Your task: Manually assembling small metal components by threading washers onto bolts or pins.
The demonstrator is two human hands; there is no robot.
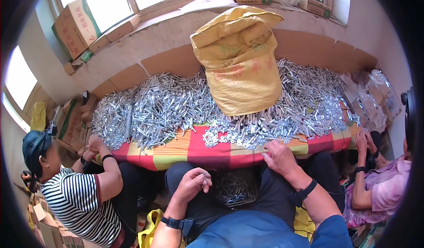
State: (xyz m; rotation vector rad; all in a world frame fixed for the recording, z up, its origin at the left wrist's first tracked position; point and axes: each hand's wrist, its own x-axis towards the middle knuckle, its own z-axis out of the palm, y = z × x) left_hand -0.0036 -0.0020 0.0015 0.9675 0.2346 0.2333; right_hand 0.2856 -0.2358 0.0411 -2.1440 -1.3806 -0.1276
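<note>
My left hand (194,184) is held over my left thigh, its fingers curled in toward the thumb. Whatever it may hold is too small or hidden to make out. At the front edge of the cloth-covered table, my right hand (281,158) has its fingers drawn together beside loose metal washers (240,140). What lies between those fingertips cannot be made out. Behind the washers spreads a heap of silvery metal bolts or sleeves (165,104). Between my knees sits a dark container (251,199) of thin metal pieces (232,188).
A large yellow woven sack (245,84) stands on the heap. A checked cloth (207,153) drapes over the table's front. One person in a striped shirt (84,195) works at my left, another in pink (391,190) at my right. Cardboard boxes (77,29) sit on the windowsill.
</note>
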